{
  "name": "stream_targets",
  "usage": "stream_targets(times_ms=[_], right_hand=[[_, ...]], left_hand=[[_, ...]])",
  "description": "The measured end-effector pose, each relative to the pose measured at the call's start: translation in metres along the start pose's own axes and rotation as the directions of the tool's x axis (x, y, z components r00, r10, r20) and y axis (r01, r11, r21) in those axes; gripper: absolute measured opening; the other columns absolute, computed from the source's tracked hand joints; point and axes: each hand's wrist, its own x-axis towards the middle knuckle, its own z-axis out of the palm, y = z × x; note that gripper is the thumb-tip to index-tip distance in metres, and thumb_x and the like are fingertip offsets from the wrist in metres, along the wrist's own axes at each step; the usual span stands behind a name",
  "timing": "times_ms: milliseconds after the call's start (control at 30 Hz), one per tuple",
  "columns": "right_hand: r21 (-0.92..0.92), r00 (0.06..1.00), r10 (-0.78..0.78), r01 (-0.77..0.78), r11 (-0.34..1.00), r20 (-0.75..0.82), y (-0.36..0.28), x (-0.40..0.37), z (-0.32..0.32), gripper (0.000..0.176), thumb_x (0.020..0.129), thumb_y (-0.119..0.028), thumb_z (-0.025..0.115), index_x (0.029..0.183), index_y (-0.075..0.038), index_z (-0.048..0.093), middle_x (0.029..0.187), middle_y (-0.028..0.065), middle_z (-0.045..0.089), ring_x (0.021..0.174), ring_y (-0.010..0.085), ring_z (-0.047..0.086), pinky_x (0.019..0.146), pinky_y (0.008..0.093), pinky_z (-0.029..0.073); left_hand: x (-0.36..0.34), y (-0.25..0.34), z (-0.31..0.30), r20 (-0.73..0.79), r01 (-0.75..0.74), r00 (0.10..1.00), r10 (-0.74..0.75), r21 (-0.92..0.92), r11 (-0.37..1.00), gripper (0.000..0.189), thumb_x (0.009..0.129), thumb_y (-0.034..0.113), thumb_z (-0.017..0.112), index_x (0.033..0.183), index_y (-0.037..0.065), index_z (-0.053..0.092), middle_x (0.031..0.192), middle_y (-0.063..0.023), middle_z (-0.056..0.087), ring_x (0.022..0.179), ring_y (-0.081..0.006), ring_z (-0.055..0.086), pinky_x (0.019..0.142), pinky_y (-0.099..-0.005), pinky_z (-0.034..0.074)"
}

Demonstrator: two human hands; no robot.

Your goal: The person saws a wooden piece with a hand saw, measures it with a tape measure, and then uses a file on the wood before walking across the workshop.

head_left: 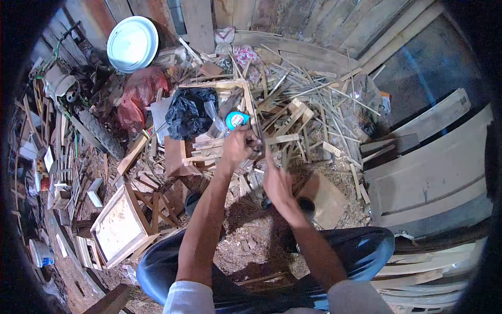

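Note:
My left hand (240,145) is closed, its fingers curled together above the near right side of a wooden crate (247,97). Just beyond its knuckles lies a round blue container (237,121) with a white and red label. My right hand (277,184) is slightly blurred and closed, its index finger stretched forward beside the left fingers. A thin dark strip (260,132) shows between the two hands; I cannot tell which of them grips it. A short pale piece of wood (284,139) lies just right of the fingertips.
A black plastic bag (191,112) sits in the crate. Loose wood strips (319,107) pile up behind. A framed panel (119,226) leans at left, and a brown board (320,201) lies by my right foot. Large planks (429,191) stand at right; a white basin (133,44) is at the back.

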Motion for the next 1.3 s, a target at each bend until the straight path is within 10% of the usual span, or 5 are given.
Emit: stream_targets(times_ms=[1300], right_hand=[[0.015, 0.994, -0.052, 0.054, 0.998, -0.094, -0.003, 0.008, -0.001, 0.075, 0.082, 0.003, 0.058, 0.148, -0.007, 0.024, 0.066, 0.0258, 0.06, 0.059, 0.0428, 0.061, 0.054, 0.0511, 0.049]], left_hand=[[-0.005, -0.001, 0.003, -0.075, -0.079, 0.994, 0.077, -0.022, 0.997, 0.017, 0.075, 0.022, 0.074, 0.082, 0.007, 0.068, 0.089, -0.0138, 0.061, 0.093, -0.0352, 0.059, 0.081, -0.0448, 0.047]])
